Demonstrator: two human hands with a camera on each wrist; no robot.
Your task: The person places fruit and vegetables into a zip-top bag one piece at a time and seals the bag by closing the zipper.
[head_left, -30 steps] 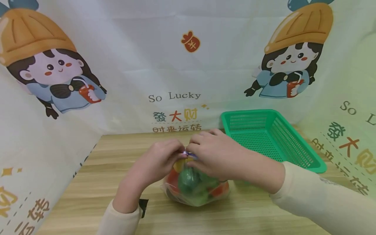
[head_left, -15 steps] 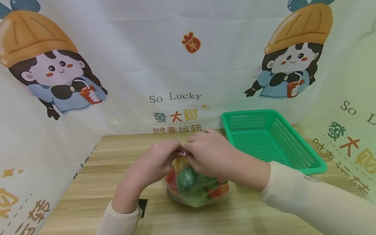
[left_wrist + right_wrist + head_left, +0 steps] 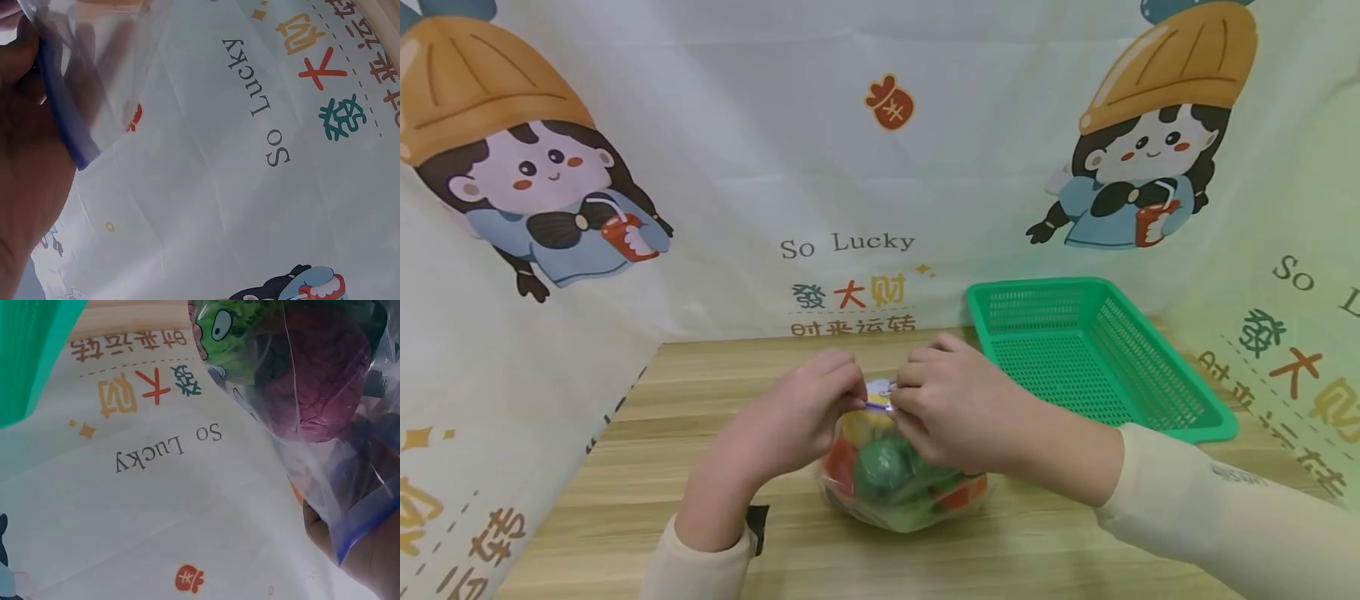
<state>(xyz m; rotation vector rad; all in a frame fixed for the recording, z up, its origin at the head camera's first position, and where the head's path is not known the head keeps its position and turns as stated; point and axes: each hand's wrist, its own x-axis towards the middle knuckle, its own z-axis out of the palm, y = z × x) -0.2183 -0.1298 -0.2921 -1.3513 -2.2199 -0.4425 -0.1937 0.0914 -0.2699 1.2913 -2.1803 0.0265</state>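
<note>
A clear zip bag stands on the wooden table, filled with what look like toy or real vegetables. Inside it show a dark green round piece, orange-red pieces and something yellow. A purple-red round piece is seen through the plastic in the right wrist view. Along the bag's top edge my left hand pinches the blue-purple zip strip at its left part. My right hand pinches the same strip further right, with a short stretch showing between the hands. Some right fingertips are hidden.
A green plastic basket sits behind and right of the bag, near my right forearm. A white printed cloth rises at the back and sides of the wooden table.
My hands, close together half a second ago, have drawn slightly apart along the bag's top. More of the purple strip and the bag's upper edge shows between them.
</note>
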